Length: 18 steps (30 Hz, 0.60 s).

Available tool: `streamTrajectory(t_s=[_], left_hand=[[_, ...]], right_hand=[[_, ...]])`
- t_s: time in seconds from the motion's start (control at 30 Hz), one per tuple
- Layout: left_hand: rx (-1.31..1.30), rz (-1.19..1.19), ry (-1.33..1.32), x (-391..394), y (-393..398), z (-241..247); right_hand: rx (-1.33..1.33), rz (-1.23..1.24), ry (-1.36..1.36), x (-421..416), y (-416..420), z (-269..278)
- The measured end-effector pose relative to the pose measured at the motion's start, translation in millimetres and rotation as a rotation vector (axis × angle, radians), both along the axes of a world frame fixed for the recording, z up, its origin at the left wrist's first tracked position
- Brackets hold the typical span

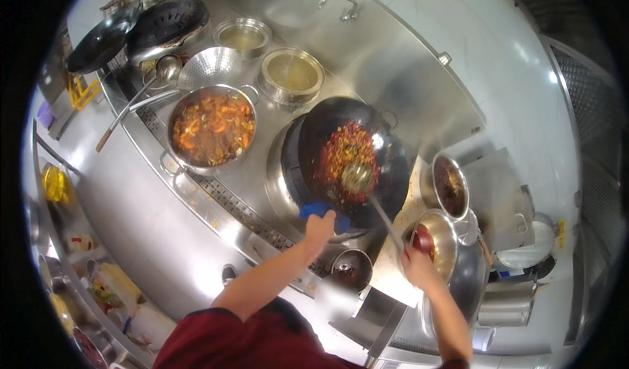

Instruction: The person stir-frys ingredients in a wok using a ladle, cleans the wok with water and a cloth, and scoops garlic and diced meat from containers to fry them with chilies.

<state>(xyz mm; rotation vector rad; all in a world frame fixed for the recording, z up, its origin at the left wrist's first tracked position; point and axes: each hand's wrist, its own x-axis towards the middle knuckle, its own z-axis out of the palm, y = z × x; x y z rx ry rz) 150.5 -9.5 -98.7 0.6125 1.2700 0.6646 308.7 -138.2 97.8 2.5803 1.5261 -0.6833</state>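
A large black wok (314, 143) sits tilted on the stainless stove, with a chopped red and yellow food mixture (348, 145) inside. My left hand (320, 229) grips the wok's near edge through a blue cloth (317, 209). The handle of a metal ladle (357, 177) is in my right hand (420, 269), and its bowl rests among the food. Just beside that hand stands a metal bowl (447, 241) with red contents. Below the wok is a small dark pot (352, 269) with some dark residue.
Left of the wok stands a two-handled pot (171, 143) of orange-brown stew. Behind are two pots of liquid (292, 71) (242, 38), a perforated strainer (211, 68) and a wooden-handled ladle (168, 67). A bowl of dark sauce (450, 186) stands at right. A faucet (339, 4) projects from the backsplash.
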Motion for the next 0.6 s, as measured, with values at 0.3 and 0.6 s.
streamTrajectory(t_s=[0.3, 0.6], left_hand=[[0.062, -0.067, -0.048, 6.6, 1.2, -16.8], [0.072, -0.093, 0.072, -10.0, 7.3, 3.6]], right_hand=[[-0.011, -0.007, -0.029, -28.8, -6.4, -5.4], [-0.111, -0.14, 0.098, -47.0, 29.7, 3.6]])
